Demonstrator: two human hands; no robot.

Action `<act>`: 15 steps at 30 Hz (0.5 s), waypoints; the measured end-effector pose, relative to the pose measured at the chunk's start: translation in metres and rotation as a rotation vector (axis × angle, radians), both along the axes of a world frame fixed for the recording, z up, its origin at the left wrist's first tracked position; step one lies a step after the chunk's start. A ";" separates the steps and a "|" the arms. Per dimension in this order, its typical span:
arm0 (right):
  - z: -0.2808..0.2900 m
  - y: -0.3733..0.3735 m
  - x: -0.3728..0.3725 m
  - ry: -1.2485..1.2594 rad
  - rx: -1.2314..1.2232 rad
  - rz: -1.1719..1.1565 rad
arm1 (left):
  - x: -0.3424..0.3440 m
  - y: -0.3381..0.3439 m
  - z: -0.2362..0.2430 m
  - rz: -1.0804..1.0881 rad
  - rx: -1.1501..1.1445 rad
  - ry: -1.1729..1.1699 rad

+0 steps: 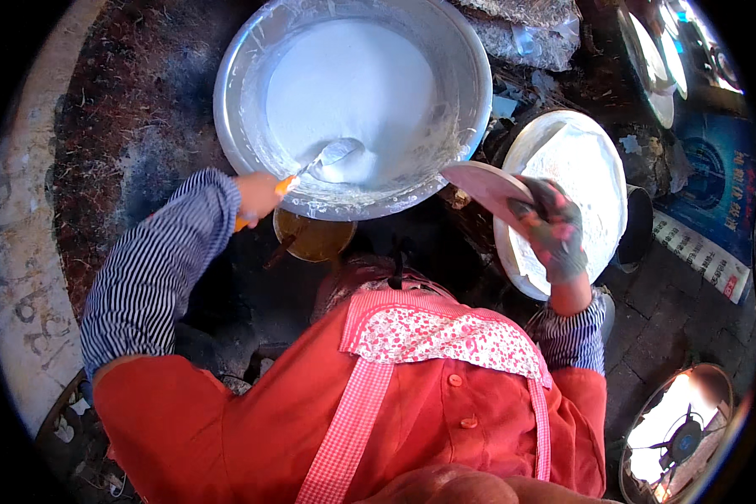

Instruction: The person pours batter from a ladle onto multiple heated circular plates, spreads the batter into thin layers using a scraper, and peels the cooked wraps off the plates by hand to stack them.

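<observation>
A large metal basin [353, 84] of white liquid batter sits at the top centre. My bare left hand [259, 196] grips the orange handle of a metal ladle [338, 153], whose bowl rests in the batter near the basin's lower rim. My right hand [550, 227], in a grey and pink glove, holds a flat, pale round-edged board [479, 183] tilted beside the basin's right rim. Below that hand and board lies a round plate or griddle [592, 176] with a white layer on it. An amber-coloured round container [311, 237] is partly hidden under the basin.
Stacked rough material [529, 42] and round pans [647, 55] stand at upper right. A blue printed board [706, 185] leans at right over dark paving. A fan in a round frame [676, 437] is at lower right. A rusty surface [92, 168] and pale ledge [25, 252] run along the left.
</observation>
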State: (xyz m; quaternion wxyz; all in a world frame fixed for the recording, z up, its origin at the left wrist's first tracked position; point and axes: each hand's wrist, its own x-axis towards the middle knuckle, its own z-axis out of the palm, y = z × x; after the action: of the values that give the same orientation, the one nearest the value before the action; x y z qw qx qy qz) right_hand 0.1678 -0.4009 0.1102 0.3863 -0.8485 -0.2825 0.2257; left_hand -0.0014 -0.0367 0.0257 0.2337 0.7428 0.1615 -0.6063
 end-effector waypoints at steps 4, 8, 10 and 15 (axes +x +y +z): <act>-0.004 0.065 0.013 -0.578 -0.255 0.546 | 0.018 -0.003 -0.017 0.755 -0.277 0.137; -0.078 0.112 0.027 -0.769 -0.445 0.998 | -0.002 -0.010 -0.043 1.085 -0.564 0.303; -0.096 0.142 0.024 -0.733 -0.472 1.085 | -0.017 -0.023 -0.053 1.194 -0.668 0.289; -0.189 0.162 0.026 -0.622 -0.508 1.183 | -0.039 -0.053 -0.038 1.321 -0.770 0.169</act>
State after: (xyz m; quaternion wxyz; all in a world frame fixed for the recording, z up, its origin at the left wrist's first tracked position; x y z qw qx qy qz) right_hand 0.1941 -0.2389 -0.0789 -0.1092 -0.6418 -0.7312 0.2038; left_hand -0.0400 -0.0893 -0.0127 0.7762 0.3096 0.3665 -0.4090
